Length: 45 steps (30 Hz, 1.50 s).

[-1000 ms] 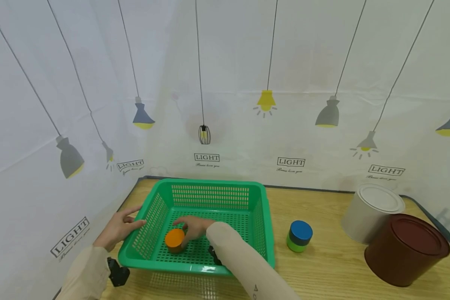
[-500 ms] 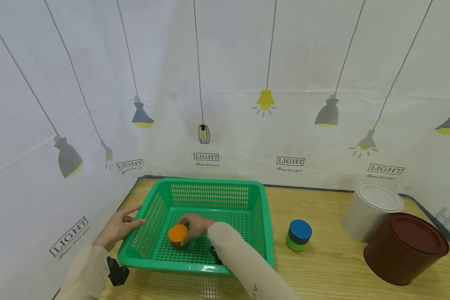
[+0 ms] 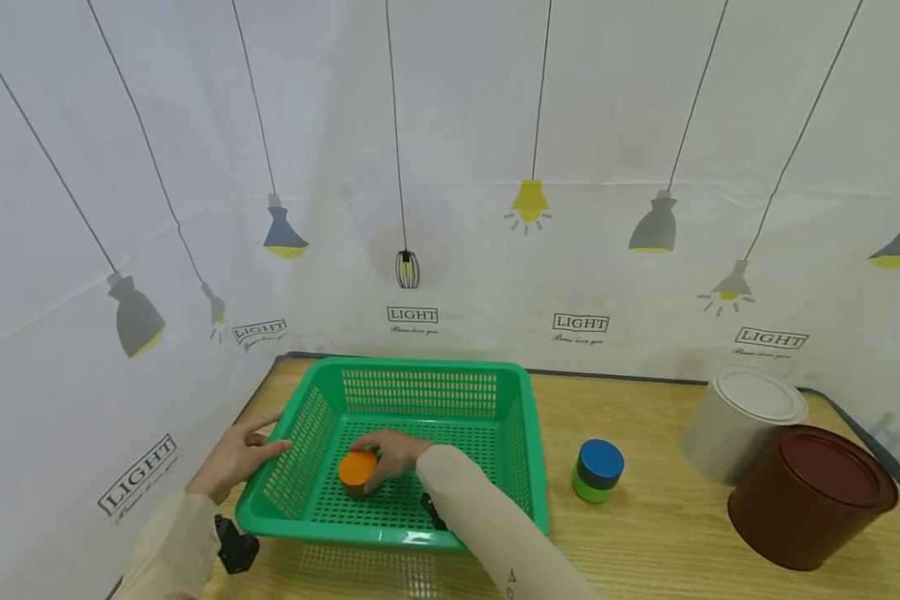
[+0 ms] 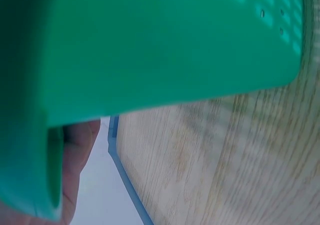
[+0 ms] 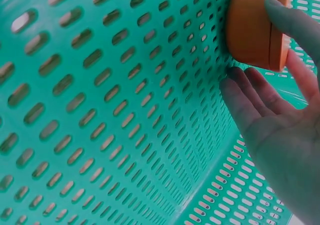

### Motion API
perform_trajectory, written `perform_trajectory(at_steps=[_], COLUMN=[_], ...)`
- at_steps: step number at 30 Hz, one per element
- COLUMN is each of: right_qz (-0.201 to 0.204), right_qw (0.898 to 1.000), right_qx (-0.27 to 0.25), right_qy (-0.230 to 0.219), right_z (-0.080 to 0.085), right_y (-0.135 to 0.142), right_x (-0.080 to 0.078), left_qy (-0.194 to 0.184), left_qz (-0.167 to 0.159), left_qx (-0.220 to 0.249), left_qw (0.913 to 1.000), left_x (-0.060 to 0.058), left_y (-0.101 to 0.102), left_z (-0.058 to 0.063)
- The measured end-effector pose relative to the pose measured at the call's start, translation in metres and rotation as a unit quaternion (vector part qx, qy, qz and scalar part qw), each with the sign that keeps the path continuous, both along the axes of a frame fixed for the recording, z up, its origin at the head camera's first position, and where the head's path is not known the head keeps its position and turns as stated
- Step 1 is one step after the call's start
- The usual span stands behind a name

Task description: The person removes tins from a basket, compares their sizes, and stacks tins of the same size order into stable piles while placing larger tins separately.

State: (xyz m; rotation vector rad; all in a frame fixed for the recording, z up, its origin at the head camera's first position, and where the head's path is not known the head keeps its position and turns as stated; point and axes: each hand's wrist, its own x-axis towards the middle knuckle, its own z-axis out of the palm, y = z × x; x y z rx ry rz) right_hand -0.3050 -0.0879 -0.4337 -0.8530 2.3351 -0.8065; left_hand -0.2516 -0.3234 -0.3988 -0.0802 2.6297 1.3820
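Note:
Inside the green plastic basket (image 3: 412, 535), my right hand (image 3: 393, 454) holds a small orange round jar (image 3: 357, 469) between thumb and fingers. In the right wrist view, the thumb lies on the lid side of the jar (image 5: 252, 30), while the other fingers of the hand (image 5: 280, 115) extend below it near the perforated wall. My left hand (image 3: 236, 454) rests on the basket's left rim with its fingers extended over the edge. The left wrist view shows the basket's outer wall (image 4: 165, 50) close up, hiding most of that hand (image 4: 75, 155).
Right of the basket stands a small jar (image 3: 598, 472) with a blue lid and green base. Farther right are a white can (image 3: 742, 425) and a dark brown can (image 3: 810, 500). A lamp-patterned cloth (image 3: 465, 233) hangs behind the wooden table (image 3: 645, 533).
The orange jar has shifted slightly right and away within the basket, with my right hand's fingers drawn closer round it. The left hand has stayed at the rim.

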Motion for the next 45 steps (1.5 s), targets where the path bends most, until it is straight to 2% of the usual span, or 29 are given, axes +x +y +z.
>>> perform_trajectory(at_steps=[5,11,17,22,30,36,41,45], right_qz=[-0.014,-0.040,-0.029,-0.019,-0.026,-0.026,-0.082,-0.132], right_qw=[1.000,0.995,0.994,0.991,0.980,0.971,0.963,0.957], right_qx=[-0.007,-0.059,-0.093,-0.130,-0.192,-0.239,-0.255,-0.256], right_qy=[-0.018,-0.069,-0.047,-0.036,-0.046,-0.002,-0.001,0.017], right_z=[0.001,0.008,0.030,0.048,0.075,0.073,0.071,0.070], right_y=[0.005,0.015,0.029,0.049,0.099,0.146,0.190,0.220], right_x=[0.001,-0.002,-0.004,0.002,0.013,0.020,0.029,0.035], left_qy=[-0.001,-0.004,0.006,0.004,-0.005,-0.010,-0.009,-0.010], left_qz=[-0.006,-0.011,-0.020,-0.022,-0.018,-0.013,-0.015,-0.013], left_qx=[0.002,-0.009,-0.022,-0.013,-0.005,-0.002,-0.014,-0.015], left_qw=[1.0000,0.9999,0.9995,0.9997,0.9998,0.9999,0.9998,0.9998], left_x=[0.001,0.003,0.002,0.001,0.002,0.003,0.000,0.000], left_y=[0.002,0.003,0.001,0.002,0.005,0.004,0.002,0.003], left_z=[0.000,0.001,0.003,0.003,0.005,0.004,0.004,0.004])
